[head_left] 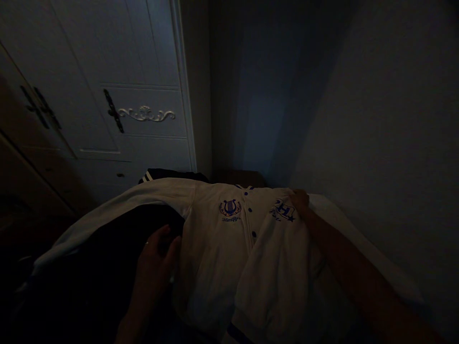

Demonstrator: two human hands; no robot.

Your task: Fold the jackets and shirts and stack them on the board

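Observation:
A pale jacket (pixel 211 248) lies spread out with its front up. Blue snaps run down it, a lyre emblem is embroidered on one side and a letter H on the other. My right hand (pixel 300 198) is closed on the jacket's cloth at the shoulder beside the H; its fingertips are partly hidden. My left hand (pixel 159 255) is beside the jacket's left edge, fingers curved and apart, holding nothing I can see. One sleeve (pixel 118 203) stretches out to the left. A part with a dark-striped end (pixel 238 332) hangs toward me over the lower front.
A dark garment with pale stripes (pixel 172 174) shows behind the jacket. White cupboard doors (pixel 150 62) with dark handles stand at the back left. A plain wall (pixel 387 119) rises on the right, and a brown object (pixel 240 177) is behind the collar. The light is dim.

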